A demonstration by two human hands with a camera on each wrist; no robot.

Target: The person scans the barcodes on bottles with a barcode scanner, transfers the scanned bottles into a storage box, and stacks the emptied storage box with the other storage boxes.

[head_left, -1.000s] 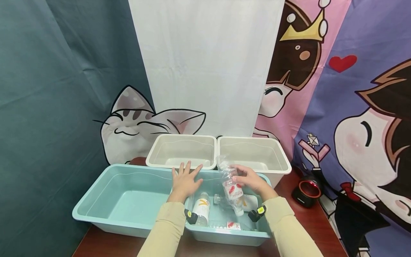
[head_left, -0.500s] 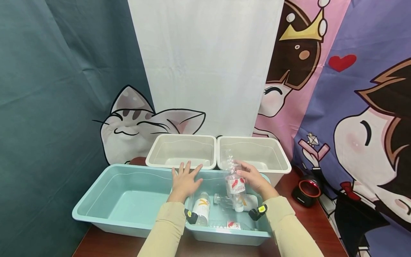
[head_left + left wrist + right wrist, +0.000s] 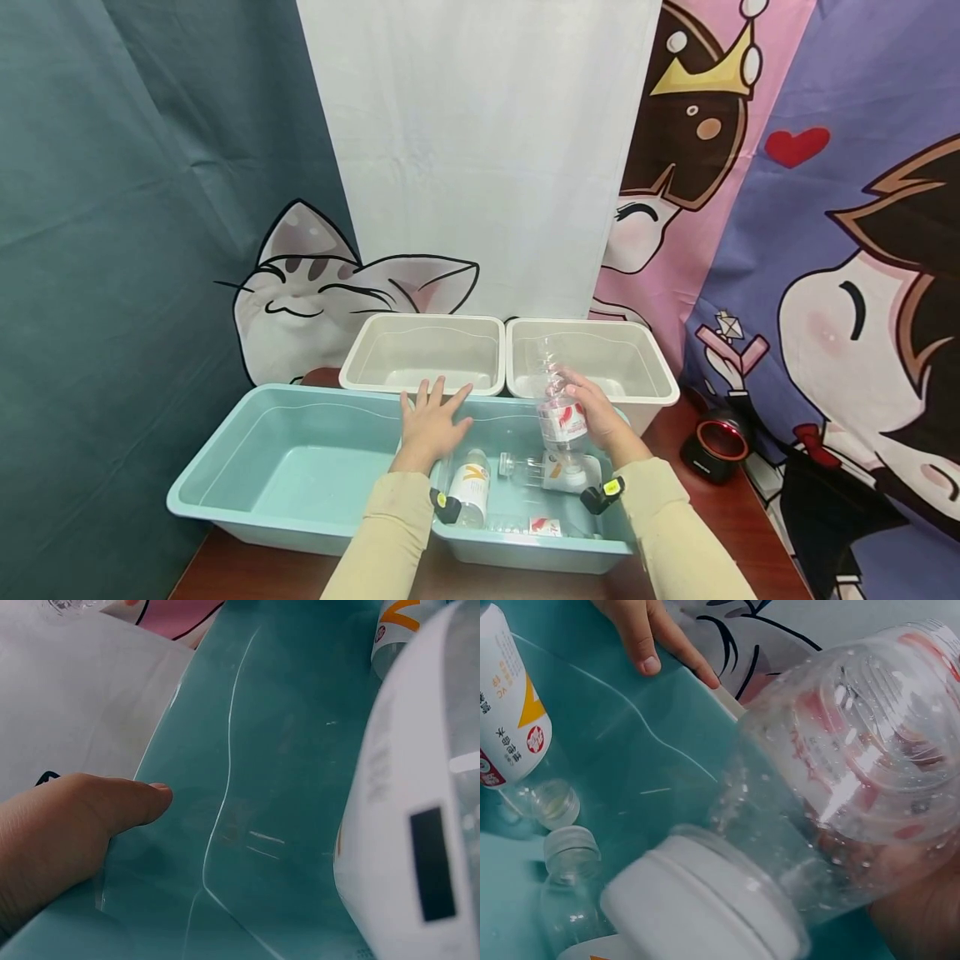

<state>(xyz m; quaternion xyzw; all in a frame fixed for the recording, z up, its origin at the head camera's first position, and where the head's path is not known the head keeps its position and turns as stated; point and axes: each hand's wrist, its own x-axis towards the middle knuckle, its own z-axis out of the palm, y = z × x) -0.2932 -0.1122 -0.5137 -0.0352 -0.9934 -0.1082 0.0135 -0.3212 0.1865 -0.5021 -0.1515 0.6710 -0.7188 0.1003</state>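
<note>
My right hand (image 3: 597, 412) grips a clear plastic bottle (image 3: 562, 422) with a red-and-white label. Its white cap (image 3: 705, 896) points down toward me, and its base overlaps the right white bin in the head view. Fingers spread, my left hand (image 3: 433, 427) lies over the back rim of the right blue basin (image 3: 525, 552). Inside that basin, a bottle with a white-and-orange label (image 3: 470, 490) lies near my left wrist. Another such bottle (image 3: 570, 473) lies sideways under the held one. At the front wall is a clear red-labelled bottle (image 3: 545, 527).
Left of it stands a second blue basin (image 3: 300, 479). Two white bins, a left one (image 3: 431, 329) and a right one (image 3: 652, 367), stand side by side behind the basins. A black device with a red ring (image 3: 716, 447) sits on the brown table (image 3: 742, 533) at right.
My right hand has carried the red-labelled bottle slightly right and away from me, its base now further over the right white bin. My left hand keeps its place.
</note>
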